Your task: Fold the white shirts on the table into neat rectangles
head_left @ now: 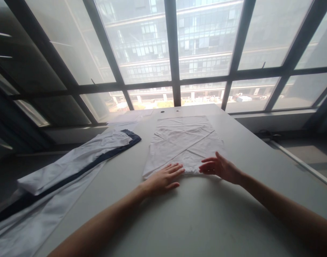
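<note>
A flat, folded white cloth (pixel 183 137) lies on our smooth white table (pixel 246 150). It looks longest toward the table's far end, away from us. Our bare left hand (pixel 163 177) rests flat on its near edge. Our bare right hand (pixel 223 169), just as near, curves loosely, gripping nothing; we can't tell if it touches.

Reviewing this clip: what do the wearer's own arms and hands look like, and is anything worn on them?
The left forearm and right forearm are bare as far as they show, with no sleeves in view. The left grip and right grip are ungloved human hands. No watch, bracelet, ring, cable or marking is visible.
</note>
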A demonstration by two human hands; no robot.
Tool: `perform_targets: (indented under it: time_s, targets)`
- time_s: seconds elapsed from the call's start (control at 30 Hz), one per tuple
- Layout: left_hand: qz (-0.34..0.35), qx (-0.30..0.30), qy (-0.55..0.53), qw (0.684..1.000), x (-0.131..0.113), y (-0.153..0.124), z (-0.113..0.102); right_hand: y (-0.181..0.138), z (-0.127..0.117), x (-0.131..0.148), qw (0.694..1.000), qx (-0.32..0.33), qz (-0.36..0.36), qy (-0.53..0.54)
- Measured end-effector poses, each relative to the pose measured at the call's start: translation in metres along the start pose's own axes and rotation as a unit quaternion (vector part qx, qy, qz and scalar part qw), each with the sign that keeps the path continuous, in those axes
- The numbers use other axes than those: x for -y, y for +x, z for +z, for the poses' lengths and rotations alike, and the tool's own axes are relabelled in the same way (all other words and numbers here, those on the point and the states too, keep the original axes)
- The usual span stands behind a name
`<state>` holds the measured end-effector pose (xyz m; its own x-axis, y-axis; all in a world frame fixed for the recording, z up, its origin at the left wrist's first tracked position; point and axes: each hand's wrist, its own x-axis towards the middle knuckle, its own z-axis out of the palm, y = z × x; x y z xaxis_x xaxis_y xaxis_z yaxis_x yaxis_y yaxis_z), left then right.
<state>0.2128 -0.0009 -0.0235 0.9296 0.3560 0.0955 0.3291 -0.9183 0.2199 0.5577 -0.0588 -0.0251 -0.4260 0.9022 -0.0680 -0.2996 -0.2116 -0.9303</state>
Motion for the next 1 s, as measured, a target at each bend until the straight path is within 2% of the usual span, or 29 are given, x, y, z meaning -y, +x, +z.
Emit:
perform_targets:
  time_s: [0.07, 0.13, 0.23, 0.3, 0.37, 0.43, 0.5, 0.53, 0.6, 0.67, 0.77, 0.87, 1.0]
  targets:
    - [0.003, 0.005, -0.006, 1.0, 0.0, 0.001, -0.001, -0.001, -0.001, 0.001, 0.995, 0.037, 0.09, 0.009]
    - [0.004, 0.004, -0.01, 1.0, 0.001, 0.001, -0.001, -0.001, -0.006, 0.002, 0.989, 0.028, 0.148, 0.001]
    - [0.011, -0.007, -0.014, 1.0, 0.001, 0.001, -0.002, -0.001, -0.015, 0.006, 0.982, -0.01, 0.188, -0.021]
    - [0.013, -0.033, -0.022, 0.999, 0.0, 0.0, -0.002, -0.003, -0.02, 0.008, 0.982, -0.029, 0.184, -0.036]
    - [-0.005, -0.093, -0.032, 0.995, 0.0, -0.001, -0.002, -0.005, -0.023, 0.01, 0.988, -0.052, 0.141, -0.043]
    - [-0.045, -0.177, -0.035, 0.983, 0.001, -0.001, -0.003, -0.005, -0.025, 0.011, 0.993, -0.089, 0.06, -0.043]
    - [-0.072, -0.233, -0.028, 0.97, 0.003, -0.002, -0.003, -0.003, -0.025, 0.012, 0.99, -0.13, -0.031, -0.053]
    - [-0.072, -0.238, -0.022, 0.968, 0.004, -0.002, -0.003, -0.002, -0.025, 0.011, 0.984, -0.149, -0.069, -0.068]
    - [-0.057, -0.204, -0.005, 0.977, 0.006, -0.002, -0.004, 0.002, -0.023, 0.007, 0.969, -0.175, -0.119, -0.131]
    - [-0.044, -0.137, 0.015, 0.989, 0.007, -0.003, -0.004, 0.005, -0.02, 0.001, 0.945, -0.178, -0.152, -0.228]
    - [-0.052, -0.057, 0.033, 0.996, 0.007, -0.004, -0.004, 0.006, -0.008, -0.01, 0.89, -0.139, -0.21, -0.38]
    - [-0.062, -0.045, 0.036, 0.996, 0.006, -0.003, -0.003, 0.002, 0.01, -0.015, 0.817, -0.07, -0.265, -0.507]
    - [-0.068, -0.075, 0.034, 0.994, 0.004, -0.001, -0.007, -0.005, 0.031, -0.011, 0.729, 0.002, -0.261, -0.633]
